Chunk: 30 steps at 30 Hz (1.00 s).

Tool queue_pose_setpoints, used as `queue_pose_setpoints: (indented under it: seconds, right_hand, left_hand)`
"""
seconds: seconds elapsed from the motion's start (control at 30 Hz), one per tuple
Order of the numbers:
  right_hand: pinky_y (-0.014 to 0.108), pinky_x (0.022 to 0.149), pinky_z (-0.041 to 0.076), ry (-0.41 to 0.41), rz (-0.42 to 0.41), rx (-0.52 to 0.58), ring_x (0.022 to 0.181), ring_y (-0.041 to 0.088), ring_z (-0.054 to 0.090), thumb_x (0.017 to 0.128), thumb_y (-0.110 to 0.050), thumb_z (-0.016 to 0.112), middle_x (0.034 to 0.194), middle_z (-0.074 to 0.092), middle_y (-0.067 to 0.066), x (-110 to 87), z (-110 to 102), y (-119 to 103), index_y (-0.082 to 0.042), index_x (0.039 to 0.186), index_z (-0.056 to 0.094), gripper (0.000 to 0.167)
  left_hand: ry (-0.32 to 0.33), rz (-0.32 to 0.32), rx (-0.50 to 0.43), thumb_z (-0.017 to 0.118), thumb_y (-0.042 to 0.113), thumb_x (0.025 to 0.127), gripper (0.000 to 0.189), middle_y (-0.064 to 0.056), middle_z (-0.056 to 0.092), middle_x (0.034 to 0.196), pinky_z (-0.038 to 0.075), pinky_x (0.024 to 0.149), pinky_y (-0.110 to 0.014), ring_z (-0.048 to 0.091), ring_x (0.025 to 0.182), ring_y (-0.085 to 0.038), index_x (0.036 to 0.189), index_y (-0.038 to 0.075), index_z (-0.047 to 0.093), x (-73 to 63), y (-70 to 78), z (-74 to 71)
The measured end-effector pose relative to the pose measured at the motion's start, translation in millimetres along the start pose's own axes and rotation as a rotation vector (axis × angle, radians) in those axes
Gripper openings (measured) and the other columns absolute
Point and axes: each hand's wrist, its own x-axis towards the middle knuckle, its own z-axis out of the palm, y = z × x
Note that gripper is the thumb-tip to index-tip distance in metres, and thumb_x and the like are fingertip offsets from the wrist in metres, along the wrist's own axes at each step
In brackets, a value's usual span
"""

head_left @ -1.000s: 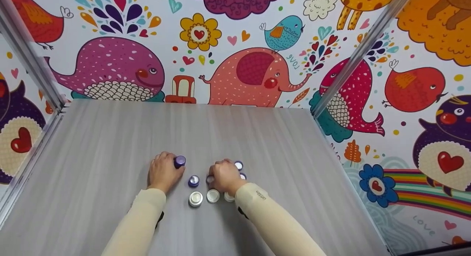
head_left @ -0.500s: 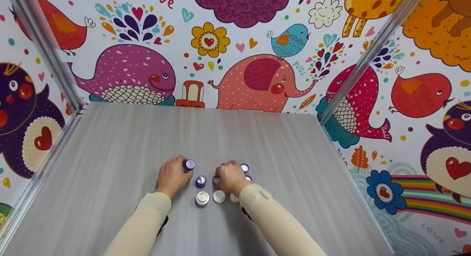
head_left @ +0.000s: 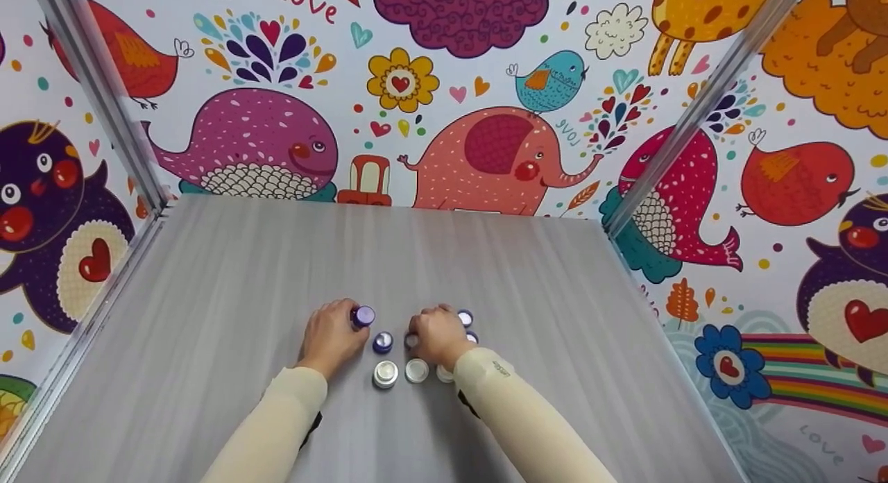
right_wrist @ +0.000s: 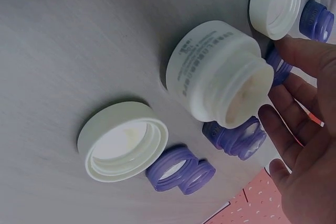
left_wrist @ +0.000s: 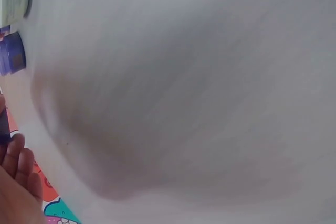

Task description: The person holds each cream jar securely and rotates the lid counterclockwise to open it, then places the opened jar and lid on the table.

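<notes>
My left hand (head_left: 331,339) grips a small purple jar (head_left: 365,316) with its flat purple top showing, left of the group. At the left wrist view's edge, my fingers (left_wrist: 23,166) curl round a dark purple piece. A small purple jar with a whitish top (head_left: 382,342) stands between my hands. My right hand (head_left: 438,334) has its thumb and fingers round a purple screw lid (right_wrist: 282,67), low at the table. Beside that hand is an open white jar (right_wrist: 210,72) with pale cream inside. Another purple jar (right_wrist: 236,137) stands behind it.
An upturned white lid (right_wrist: 123,142) and purple lid (right_wrist: 172,169) lie beside the open white jar. Another white lid (head_left: 416,370) and a white jar (head_left: 385,375) stand nearer my body. The grey wood-grain table (head_left: 277,261) meets cartoon-printed walls behind and at both sides.
My left hand has brought the purple jar slightly closer to the purple jar between my hands. My right hand stays in place. The head view has shifted a little.
</notes>
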Motion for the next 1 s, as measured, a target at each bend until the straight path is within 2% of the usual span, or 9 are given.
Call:
queue_pose_setpoints:
  seconds: [0.23,0.5,0.63,0.83,1.0]
  right_hand:
    - [0.04,0.1,0.041,0.015,-0.016,-0.027,0.087,0.018,0.067,0.071,-0.03,0.079,0.085,0.069,-0.003,-2.3,-1,2,-0.02,0.093,0.075,0.024]
    - [0.044,0.105,0.038,-0.023,-0.009,0.004,0.087,0.017,0.066,0.069,-0.029,0.08,0.084,0.068,-0.004,-4.3,-6,2,-0.019,0.091,0.074,0.025]
    - [0.046,0.105,0.037,-0.019,-0.015,0.04,0.086,0.018,0.067,0.076,-0.029,0.076,0.083,0.068,-0.003,-4.4,-10,3,-0.017,0.092,0.074,0.02]
    - [0.046,0.108,0.034,-0.016,0.016,0.091,0.094,0.019,0.067,0.084,-0.03,0.073,0.092,0.072,-0.002,-2.1,-18,2,-0.015,0.101,0.075,0.023]
    - [0.046,0.109,0.033,0.03,0.018,0.167,0.089,0.015,0.067,0.088,-0.031,0.071,0.089,0.071,-0.004,0.9,-26,-4,-0.014,0.105,0.075,0.024]
  left_hand:
    - [0.031,0.035,0.02,0.082,0.019,0.071,0.037,-0.014,0.068,0.095,0.044,0.085,-0.051,0.063,0.092,-0.037,0.1,0.002,0.067,-2.2,0.5,2.2]
    - [0.035,0.04,0.021,0.083,0.018,0.071,0.036,-0.014,0.068,0.093,0.045,0.084,-0.05,0.063,0.091,-0.037,0.099,0.002,0.068,-2.7,0.9,2.8]
    - [0.035,0.035,0.024,0.083,0.019,0.071,0.036,-0.014,0.068,0.093,0.045,0.084,-0.05,0.063,0.09,-0.037,0.099,0.002,0.068,-2.8,1.2,2.0]
    - [0.035,0.022,0.021,0.082,0.018,0.072,0.036,-0.014,0.068,0.094,0.045,0.084,-0.05,0.062,0.09,-0.036,0.1,0.002,0.068,-3.5,2.6,0.0]
    - [0.041,0.034,0.012,0.082,0.02,0.072,0.036,-0.013,0.068,0.096,0.044,0.085,-0.05,0.062,0.092,-0.036,0.1,0.003,0.068,-2.4,8.4,-4.0]
